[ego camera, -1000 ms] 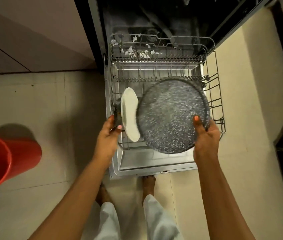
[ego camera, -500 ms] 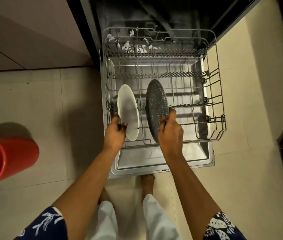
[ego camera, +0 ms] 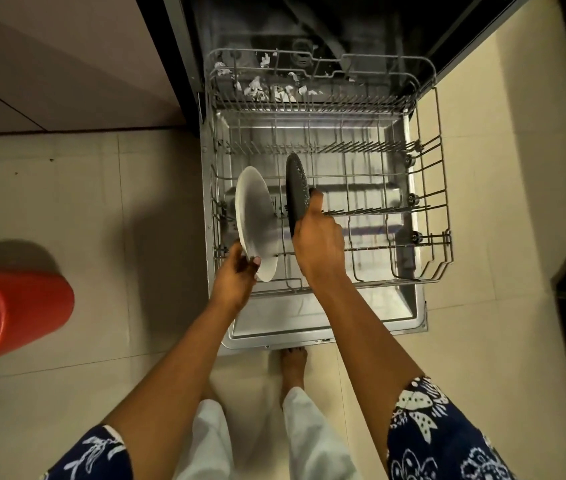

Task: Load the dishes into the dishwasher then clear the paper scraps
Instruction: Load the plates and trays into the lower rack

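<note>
The right hand (ego camera: 318, 244) covers the lower edge of the dark speckled plate (ego camera: 296, 188), so whether it sits between the tines of the lower rack (ego camera: 442, 216) cannot be told. The fingers of the left hand (ego camera: 236, 275) behind the white plate (ego camera: 255, 223) are out of sight. The red bucket (ego camera: 4, 317) is cut off by the left edge and the patterned sleeves (ego camera: 441, 438) by the bottom edge, while the paper scraps (ego camera: 274, 90) in the upper rack (ego camera: 344, 58) are too small to count.
</note>
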Tool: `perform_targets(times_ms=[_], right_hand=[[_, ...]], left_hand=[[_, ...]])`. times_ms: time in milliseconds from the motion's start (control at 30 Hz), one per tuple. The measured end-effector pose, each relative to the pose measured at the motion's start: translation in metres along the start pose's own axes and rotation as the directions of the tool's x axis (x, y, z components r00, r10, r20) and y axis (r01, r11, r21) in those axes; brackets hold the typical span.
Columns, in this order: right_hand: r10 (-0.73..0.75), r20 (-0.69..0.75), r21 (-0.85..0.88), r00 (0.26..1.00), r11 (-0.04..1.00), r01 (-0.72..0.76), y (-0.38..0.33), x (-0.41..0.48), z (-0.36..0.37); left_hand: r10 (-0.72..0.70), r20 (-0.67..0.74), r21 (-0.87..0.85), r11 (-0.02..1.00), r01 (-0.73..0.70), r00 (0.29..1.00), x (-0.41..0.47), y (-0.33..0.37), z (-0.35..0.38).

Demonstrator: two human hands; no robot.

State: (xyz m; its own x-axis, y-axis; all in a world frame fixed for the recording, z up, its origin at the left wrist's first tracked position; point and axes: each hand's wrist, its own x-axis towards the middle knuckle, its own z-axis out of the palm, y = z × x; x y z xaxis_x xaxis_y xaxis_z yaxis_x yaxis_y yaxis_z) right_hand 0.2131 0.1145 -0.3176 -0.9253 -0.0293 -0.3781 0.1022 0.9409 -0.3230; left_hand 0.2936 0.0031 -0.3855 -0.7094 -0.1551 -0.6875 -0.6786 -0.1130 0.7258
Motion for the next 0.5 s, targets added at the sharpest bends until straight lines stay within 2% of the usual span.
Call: perform_targets(times_ms=[133, 300, 500], right_hand=[[0.009, 0.025, -0.009, 1.0, 1.0, -0.009, 0.005, -0.01, -0.012], [0.003, 0.0, -0.051, 1.0, 0.999, -0.003, 0.012, -0.015, -0.011], [0.094, 0.058, -0.009, 0.994, 0.996, -0.093, 0.016, 0.002, 0.015]], left_hand=[[-0.004, 0.016, -0.016, 1.0, 0.004, 1.0, 0.003, 0.0, -0.007], [0.056, -0.078, 0.006, 0.998, -0.056, 0.995, 0.013, 0.003, -0.022], [0.113, -0.065, -0.036, 0.993, -0.115, 0.992, 0.019, 0.019, -0.025]])
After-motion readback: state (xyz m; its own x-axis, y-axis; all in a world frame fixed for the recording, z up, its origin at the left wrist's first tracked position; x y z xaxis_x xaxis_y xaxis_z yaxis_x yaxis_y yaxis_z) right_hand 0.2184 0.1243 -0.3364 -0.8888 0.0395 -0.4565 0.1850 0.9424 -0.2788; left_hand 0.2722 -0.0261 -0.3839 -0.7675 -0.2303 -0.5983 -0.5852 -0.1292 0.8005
